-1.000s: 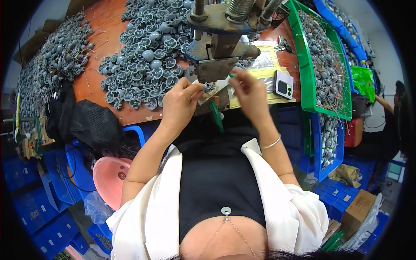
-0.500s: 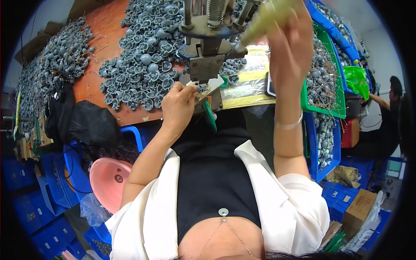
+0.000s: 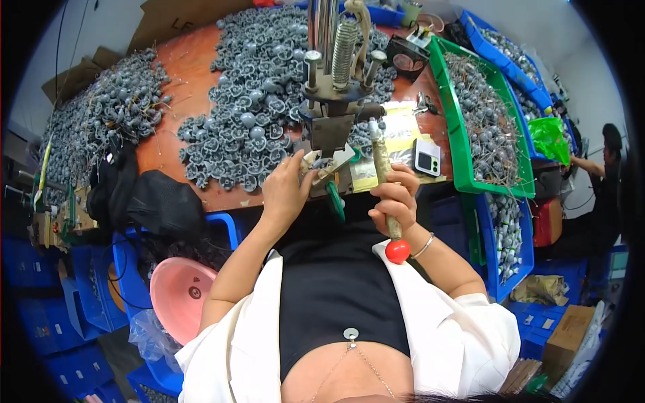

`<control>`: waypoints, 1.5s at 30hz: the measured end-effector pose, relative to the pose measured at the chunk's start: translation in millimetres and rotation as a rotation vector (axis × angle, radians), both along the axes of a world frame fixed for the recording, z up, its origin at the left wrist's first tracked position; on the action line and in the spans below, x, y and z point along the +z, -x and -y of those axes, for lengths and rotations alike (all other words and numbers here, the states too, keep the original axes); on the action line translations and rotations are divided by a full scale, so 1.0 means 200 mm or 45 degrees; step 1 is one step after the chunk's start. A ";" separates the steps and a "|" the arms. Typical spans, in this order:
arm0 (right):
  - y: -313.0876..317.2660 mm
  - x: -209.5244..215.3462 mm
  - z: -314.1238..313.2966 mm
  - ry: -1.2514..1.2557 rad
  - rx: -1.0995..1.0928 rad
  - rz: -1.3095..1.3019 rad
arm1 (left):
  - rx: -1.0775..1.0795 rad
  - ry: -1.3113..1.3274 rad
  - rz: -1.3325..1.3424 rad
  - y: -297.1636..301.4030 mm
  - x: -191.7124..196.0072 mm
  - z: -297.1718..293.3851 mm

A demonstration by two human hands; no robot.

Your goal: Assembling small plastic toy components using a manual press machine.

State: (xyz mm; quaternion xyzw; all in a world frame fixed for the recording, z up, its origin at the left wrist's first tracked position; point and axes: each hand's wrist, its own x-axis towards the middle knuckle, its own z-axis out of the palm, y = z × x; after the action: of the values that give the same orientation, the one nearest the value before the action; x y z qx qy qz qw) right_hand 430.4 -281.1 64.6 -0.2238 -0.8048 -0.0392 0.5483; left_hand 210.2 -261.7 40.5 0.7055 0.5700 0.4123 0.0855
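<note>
A hand press with a spring and metal posts stands at the table's front edge. My right hand is wrapped round its lever, which is bound in worn pale tape and ends in a red ball knob. The lever points down toward me. At the press's small base plate, my left hand has thumb and fingers drawn together just under the ram. What sits between those fingertips is too small and covered to make out. A green piece hangs below the plate.
Grey round plastic parts are heaped behind and left of the press. Wired parts fill a green crate at right, with blue bins beyond. A phone lies right of the lever. A pink basin stands lower left. Another person is far right.
My right hand has come down and toward me with the lever, from high up at the right. My left hand stays at the press base. The whole view has shifted slightly.
</note>
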 end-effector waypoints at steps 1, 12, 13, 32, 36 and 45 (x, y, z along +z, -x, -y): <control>-0.01 0.06 0.00 -0.006 0.013 0.068 | 0.002 -0.020 0.000 0.01 0.00 0.02; -0.13 0.46 -0.20 0.492 -0.328 -0.320 | -0.727 1.125 0.809 0.05 0.24 0.22; -0.18 0.37 -0.22 0.625 -0.263 -0.332 | -0.655 1.165 1.002 0.10 0.25 0.22; -1.50 0.05 -0.82 1.070 -1.760 0.499 | -0.390 0.008 -0.505 0.72 -0.62 -0.94; -1.63 0.10 -0.87 1.048 -1.605 0.235 | -0.488 -0.075 -0.575 0.73 -0.75 -1.08; -1.67 0.90 -0.77 0.631 -0.934 -0.982 | -0.625 -0.213 -0.803 0.77 -0.85 -1.13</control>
State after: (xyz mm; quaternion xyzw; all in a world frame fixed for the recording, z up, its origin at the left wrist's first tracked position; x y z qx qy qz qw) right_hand 764.0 -126.6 245.3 -0.6074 -0.4022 0.0470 0.6835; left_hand 57.2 -35.3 -129.7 0.9170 0.3475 0.1880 -0.0552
